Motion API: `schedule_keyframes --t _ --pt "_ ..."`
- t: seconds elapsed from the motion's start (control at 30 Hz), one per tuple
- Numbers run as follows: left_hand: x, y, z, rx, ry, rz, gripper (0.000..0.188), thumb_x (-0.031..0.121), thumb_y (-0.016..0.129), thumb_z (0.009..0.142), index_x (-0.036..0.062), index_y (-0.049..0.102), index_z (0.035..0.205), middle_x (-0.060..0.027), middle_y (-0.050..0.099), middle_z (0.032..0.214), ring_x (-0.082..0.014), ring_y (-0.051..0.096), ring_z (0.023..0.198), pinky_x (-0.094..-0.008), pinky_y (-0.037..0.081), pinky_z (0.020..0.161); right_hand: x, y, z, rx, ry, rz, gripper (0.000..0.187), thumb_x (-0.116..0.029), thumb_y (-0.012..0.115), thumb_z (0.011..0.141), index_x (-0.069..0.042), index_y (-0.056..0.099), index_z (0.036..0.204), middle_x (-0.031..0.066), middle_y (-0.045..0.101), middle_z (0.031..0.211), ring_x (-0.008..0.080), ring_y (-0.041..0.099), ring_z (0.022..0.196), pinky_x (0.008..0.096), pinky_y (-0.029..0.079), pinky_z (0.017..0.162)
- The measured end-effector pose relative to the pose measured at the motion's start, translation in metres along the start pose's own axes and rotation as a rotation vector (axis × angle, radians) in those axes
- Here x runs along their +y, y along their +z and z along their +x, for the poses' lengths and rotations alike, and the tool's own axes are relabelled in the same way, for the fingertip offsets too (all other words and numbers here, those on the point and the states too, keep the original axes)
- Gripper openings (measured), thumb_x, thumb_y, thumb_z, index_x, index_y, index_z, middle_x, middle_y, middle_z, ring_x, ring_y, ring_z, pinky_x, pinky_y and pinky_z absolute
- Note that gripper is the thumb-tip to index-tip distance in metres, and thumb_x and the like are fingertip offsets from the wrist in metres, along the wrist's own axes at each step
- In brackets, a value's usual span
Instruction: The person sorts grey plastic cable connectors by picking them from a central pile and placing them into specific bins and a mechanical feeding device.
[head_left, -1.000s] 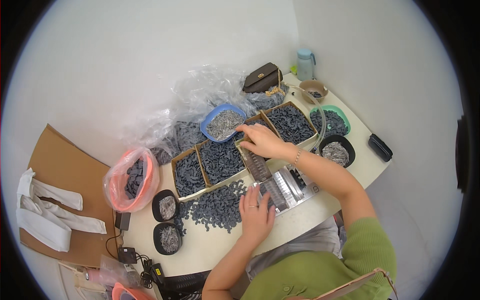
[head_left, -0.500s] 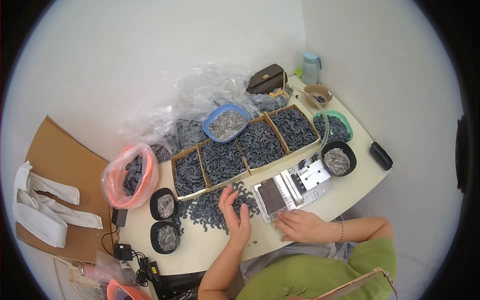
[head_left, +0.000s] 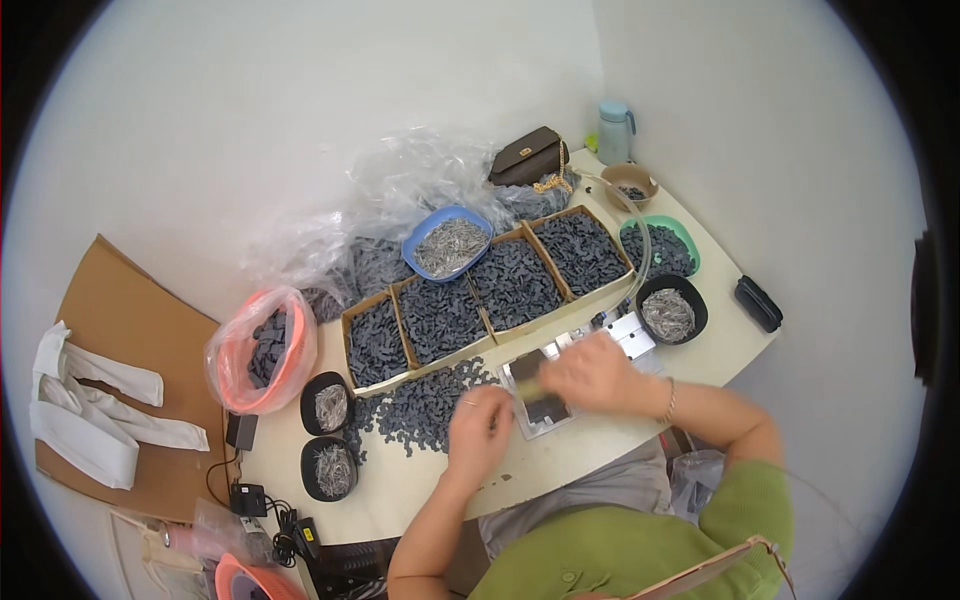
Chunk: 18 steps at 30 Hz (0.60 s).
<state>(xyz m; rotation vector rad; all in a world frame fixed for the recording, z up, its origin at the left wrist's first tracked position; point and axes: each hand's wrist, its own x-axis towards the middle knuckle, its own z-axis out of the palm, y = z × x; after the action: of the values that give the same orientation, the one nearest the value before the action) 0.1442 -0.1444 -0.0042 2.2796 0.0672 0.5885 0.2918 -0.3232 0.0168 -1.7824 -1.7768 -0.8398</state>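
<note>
Resting at lower centre, left hand [head_left: 478,430] curls beside loose dark parts [head_left: 420,405]; right hand [head_left: 590,372], blurred, grip unclear, covers metal fixture [head_left: 545,405] near the pale worktop [head_left: 700,360] edge.

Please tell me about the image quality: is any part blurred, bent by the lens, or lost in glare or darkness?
Head view: the right hand is smeared by motion blur above the metal fixture; the left hand is sharper. The table edge curves from fisheye distortion, and the corners are black vignette. Lighting is soft and even, with weak shadows; the clear plastic bags show mild glare.
</note>
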Motion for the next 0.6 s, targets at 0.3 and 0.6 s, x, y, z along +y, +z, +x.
schedule_keyframes --t 0.3,0.6 --pt "0.02 0.037 -0.006 -0.198 0.363 0.733 0.024 0.008 0.062 0.07 -0.0081 0.065 0.087 -0.0257 0.065 0.105 -0.0344 0.065 0.094 -0.0379 0.055 0.079 0.083 0.082 0.037 -0.225 0.489 0.499 0.048 -0.014 0.061 0.087 -0.005 0.046 0.131 0.0171 0.061 0.115 0.0341 0.059 0.105 0.0407 0.047 0.091" --pt "0.023 0.027 0.018 -0.411 0.133 0.591 0.006 0.007 0.061 0.07 0.0017 0.059 0.068 -0.0159 0.065 0.077 -0.029 0.065 0.07 -0.0355 0.054 0.061 0.162 0.021 0.015 -0.472 0.594 -0.076 0.01 -0.011 0.062 0.079 -0.011 0.068 0.087 0.0073 0.065 0.087 0.0284 0.064 0.088 0.0418 0.052 0.075"
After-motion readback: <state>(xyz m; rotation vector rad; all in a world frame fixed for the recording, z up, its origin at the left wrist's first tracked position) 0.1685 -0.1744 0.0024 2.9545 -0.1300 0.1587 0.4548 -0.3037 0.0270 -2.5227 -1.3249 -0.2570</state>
